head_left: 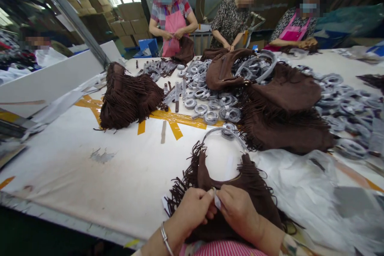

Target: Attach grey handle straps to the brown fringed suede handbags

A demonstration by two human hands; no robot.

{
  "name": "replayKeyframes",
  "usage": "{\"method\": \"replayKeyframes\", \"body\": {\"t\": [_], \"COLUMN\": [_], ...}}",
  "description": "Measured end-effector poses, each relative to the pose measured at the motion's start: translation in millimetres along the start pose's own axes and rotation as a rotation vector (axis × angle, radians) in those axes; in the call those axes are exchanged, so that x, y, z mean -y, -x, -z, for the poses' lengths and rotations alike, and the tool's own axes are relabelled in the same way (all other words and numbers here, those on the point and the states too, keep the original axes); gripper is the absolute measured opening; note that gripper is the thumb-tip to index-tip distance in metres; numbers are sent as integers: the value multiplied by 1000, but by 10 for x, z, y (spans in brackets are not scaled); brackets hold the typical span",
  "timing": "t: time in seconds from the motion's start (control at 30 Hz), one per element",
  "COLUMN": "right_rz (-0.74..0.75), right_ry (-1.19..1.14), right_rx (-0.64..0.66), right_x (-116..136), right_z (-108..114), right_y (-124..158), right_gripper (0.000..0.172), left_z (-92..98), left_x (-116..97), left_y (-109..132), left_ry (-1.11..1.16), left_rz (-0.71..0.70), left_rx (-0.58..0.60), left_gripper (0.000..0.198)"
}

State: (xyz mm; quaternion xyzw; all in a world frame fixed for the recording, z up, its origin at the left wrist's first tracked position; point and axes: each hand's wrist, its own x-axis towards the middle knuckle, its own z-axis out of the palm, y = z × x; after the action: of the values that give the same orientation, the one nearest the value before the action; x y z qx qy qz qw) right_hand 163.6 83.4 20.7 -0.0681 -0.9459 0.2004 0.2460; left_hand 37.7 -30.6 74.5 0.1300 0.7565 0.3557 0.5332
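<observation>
A brown fringed handbag (255,192) lies in front of me at the table's near edge, its wrapped handle (225,131) arching away from me. My left hand (195,207) is closed in a pinch at the middle of the bag's opening. Right beside it, my right hand (238,210) pinches a small whitish piece (217,201), thin like plastic or paper. The thumbs nearly meet there, and my fingers hide what lies between them. The bag's lower part is behind my hands and forearms.
Another fringed bag (129,96) stands at the left. Several brown bags (288,116) are piled at the right, among many wrapped coiled straps (210,117). Clear plastic (300,180) lies on the right. Across the white table (90,184), several people work, one in a pink apron (174,28).
</observation>
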Motion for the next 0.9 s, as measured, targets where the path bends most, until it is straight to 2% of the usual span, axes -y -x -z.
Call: {"method": "replayKeyframes", "body": {"t": [0.07, 0.17, 0.27, 0.37, 0.43, 0.57, 0.67, 0.77, 0.9], "right_rz": [58, 130, 179, 131, 16, -270, -287, -276, -309], "right_ry": [28, 44, 15, -129, -309, -614, -643, -694, -741], "right_rx": [-4, 55, 160, 288, 318, 197, 247, 326, 302], "right_x": [51, 81, 59, -16, -108, -350, -463, -456, -363], "right_z": [-4, -37, -52, 2, 57, 81, -2, -109, -196], "right_y": [11, 73, 158, 186, 147, -7, -98, -118, -57], "right_gripper": [27, 22, 16, 15, 20, 24, 21, 18, 23], "left_z": [-80, -217, -323, -350, -329, -290, -297, -307, -302], "left_x": [25, 103, 181, 233, 261, 338, 414, 472, 450], "left_y": [11, -105, -249, -297, -281, -253, -270, -288, -278], "left_ry": [219, 441, 512, 496, 459, 394, 352, 254, 39], "left_rz": [154, 198, 208, 176, 143, 118, 108, 50, -50], "left_rx": [82, 35, -33, -15, 3, -26, -55, -79, -121], "left_gripper": [47, 35, 21, 17, 17, 20, 21, 28, 32]}}
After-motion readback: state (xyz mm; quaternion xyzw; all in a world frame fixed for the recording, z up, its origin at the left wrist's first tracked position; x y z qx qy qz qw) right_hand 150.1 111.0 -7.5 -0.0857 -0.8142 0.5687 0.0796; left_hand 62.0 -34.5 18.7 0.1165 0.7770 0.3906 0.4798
